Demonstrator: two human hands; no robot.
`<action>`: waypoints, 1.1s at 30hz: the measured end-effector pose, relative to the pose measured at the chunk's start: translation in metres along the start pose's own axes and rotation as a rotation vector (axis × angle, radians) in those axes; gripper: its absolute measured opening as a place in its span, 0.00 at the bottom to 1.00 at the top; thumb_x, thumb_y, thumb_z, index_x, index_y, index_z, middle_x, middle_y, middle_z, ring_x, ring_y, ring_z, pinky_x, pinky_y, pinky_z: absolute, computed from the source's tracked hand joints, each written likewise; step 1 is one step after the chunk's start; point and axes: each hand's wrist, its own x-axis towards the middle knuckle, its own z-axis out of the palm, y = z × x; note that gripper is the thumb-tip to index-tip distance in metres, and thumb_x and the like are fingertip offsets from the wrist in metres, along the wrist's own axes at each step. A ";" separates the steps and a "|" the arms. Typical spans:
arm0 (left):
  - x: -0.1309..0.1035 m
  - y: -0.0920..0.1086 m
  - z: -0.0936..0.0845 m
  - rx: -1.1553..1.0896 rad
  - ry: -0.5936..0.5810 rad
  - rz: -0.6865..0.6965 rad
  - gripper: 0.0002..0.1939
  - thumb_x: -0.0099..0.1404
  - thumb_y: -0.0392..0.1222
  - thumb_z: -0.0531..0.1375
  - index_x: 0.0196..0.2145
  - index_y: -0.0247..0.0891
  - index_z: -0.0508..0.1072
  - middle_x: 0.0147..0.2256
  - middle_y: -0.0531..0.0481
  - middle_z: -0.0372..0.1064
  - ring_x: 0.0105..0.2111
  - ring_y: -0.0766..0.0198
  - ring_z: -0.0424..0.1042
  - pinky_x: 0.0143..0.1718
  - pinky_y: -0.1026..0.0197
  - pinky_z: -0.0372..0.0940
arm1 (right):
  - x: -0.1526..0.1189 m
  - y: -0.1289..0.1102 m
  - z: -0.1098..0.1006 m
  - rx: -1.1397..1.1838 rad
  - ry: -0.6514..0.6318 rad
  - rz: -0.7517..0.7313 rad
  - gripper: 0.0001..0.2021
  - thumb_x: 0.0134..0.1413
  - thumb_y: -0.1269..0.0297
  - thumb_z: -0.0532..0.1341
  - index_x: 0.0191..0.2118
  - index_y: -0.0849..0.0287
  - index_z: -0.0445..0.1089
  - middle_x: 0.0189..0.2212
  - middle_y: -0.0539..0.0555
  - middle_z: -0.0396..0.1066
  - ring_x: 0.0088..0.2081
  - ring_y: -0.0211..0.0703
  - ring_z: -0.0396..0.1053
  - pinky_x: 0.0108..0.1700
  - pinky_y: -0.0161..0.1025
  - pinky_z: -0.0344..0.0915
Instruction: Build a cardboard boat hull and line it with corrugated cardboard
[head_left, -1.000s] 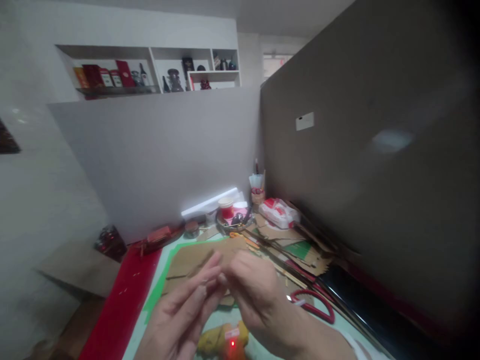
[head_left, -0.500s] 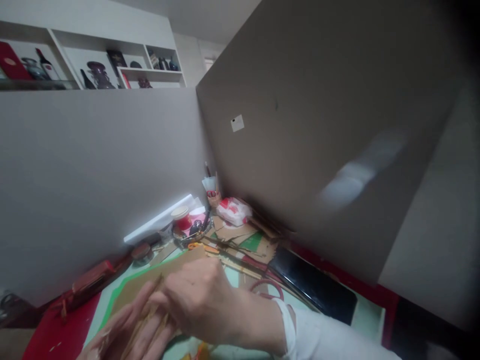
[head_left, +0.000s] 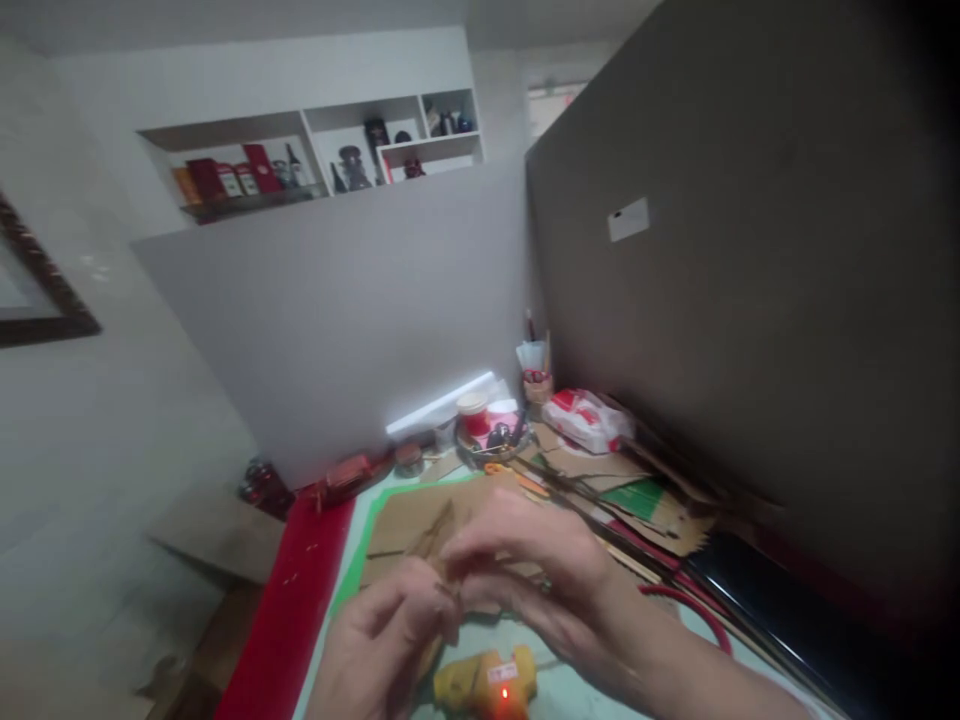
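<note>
Near the bottom centre, my left hand (head_left: 394, 630) has its fingers closed on a thin brown piece (head_left: 433, 535) that points up and away. My right hand (head_left: 540, 565) meets it from the right, thumb and fingers pinched at the same piece. The fingers cover much of the piece, and its exact shape is blurred. Just below the hands lies a yellow-orange tool (head_left: 484, 685) with a lit red light. Behind them is a brown cardboard sheet (head_left: 390, 525) on a green-edged mat (head_left: 358, 555).
A tray (head_left: 491, 458) holds a red-and-white cup (head_left: 473, 414). Beyond are a pen holder (head_left: 538, 388) and a white-red plastic package (head_left: 589, 420). Cardboard scraps, red-handled scissors (head_left: 701, 612) and a black glossy object (head_left: 787, 620) lie at the right. Grey panels stand behind.
The view has swung left. My hands were overlapping with the left palm up; now they are side by side, fingertips meeting at the brown piece. More of the yellow-orange tool shows.
</note>
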 end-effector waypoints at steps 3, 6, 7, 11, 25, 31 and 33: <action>-0.003 0.001 0.004 -0.037 -0.041 0.020 0.18 0.51 0.53 0.71 0.19 0.35 0.75 0.23 0.53 0.61 0.27 0.66 0.60 0.29 0.64 0.57 | -0.001 -0.008 0.001 0.059 -0.158 0.068 0.11 0.58 0.73 0.66 0.47 0.60 0.75 0.37 0.54 0.74 0.40 0.39 0.71 0.43 0.31 0.68; -0.008 0.000 0.006 -0.057 -0.115 -0.023 0.20 0.51 0.56 0.71 0.22 0.35 0.77 0.21 0.54 0.59 0.23 0.68 0.57 0.27 0.64 0.53 | -0.007 -0.012 0.007 0.060 -0.163 0.096 0.11 0.61 0.73 0.63 0.49 0.62 0.75 0.37 0.57 0.72 0.39 0.41 0.72 0.43 0.32 0.70; -0.010 -0.001 0.007 -0.070 -0.144 -0.041 0.21 0.52 0.57 0.70 0.21 0.34 0.75 0.19 0.55 0.58 0.22 0.69 0.56 0.25 0.64 0.50 | -0.010 -0.012 0.009 0.048 -0.153 0.095 0.10 0.62 0.73 0.62 0.48 0.63 0.75 0.37 0.58 0.72 0.39 0.42 0.72 0.43 0.33 0.70; -0.014 -0.009 0.010 -0.143 -0.205 -0.101 0.25 0.55 0.60 0.67 0.18 0.34 0.70 0.14 0.55 0.57 0.17 0.71 0.54 0.23 0.63 0.44 | -0.023 -0.007 0.019 -0.022 -0.025 -0.028 0.06 0.63 0.74 0.60 0.43 0.62 0.74 0.32 0.56 0.71 0.34 0.42 0.70 0.36 0.36 0.70; -0.014 -0.012 0.022 -0.348 -0.350 -0.280 0.20 0.61 0.56 0.64 0.29 0.33 0.77 0.20 0.51 0.66 0.21 0.66 0.65 0.28 0.62 0.61 | -0.026 0.016 0.037 -0.282 0.266 -0.307 0.08 0.69 0.66 0.50 0.42 0.55 0.66 0.22 0.50 0.63 0.22 0.43 0.63 0.23 0.39 0.61; -0.008 -0.016 0.025 -0.446 -0.399 -0.391 0.18 0.63 0.54 0.63 0.29 0.34 0.77 0.18 0.53 0.64 0.18 0.70 0.63 0.21 0.68 0.57 | -0.028 0.012 0.034 -0.243 0.171 -0.038 0.10 0.66 0.66 0.51 0.33 0.54 0.65 0.23 0.51 0.65 0.25 0.43 0.65 0.29 0.40 0.63; -0.006 -0.017 0.026 -0.432 -0.399 -0.404 0.19 0.63 0.56 0.62 0.30 0.35 0.78 0.18 0.53 0.64 0.16 0.71 0.63 0.19 0.68 0.55 | -0.027 0.006 0.031 -0.224 0.145 0.040 0.08 0.64 0.68 0.53 0.32 0.55 0.63 0.24 0.50 0.65 0.26 0.41 0.66 0.31 0.38 0.65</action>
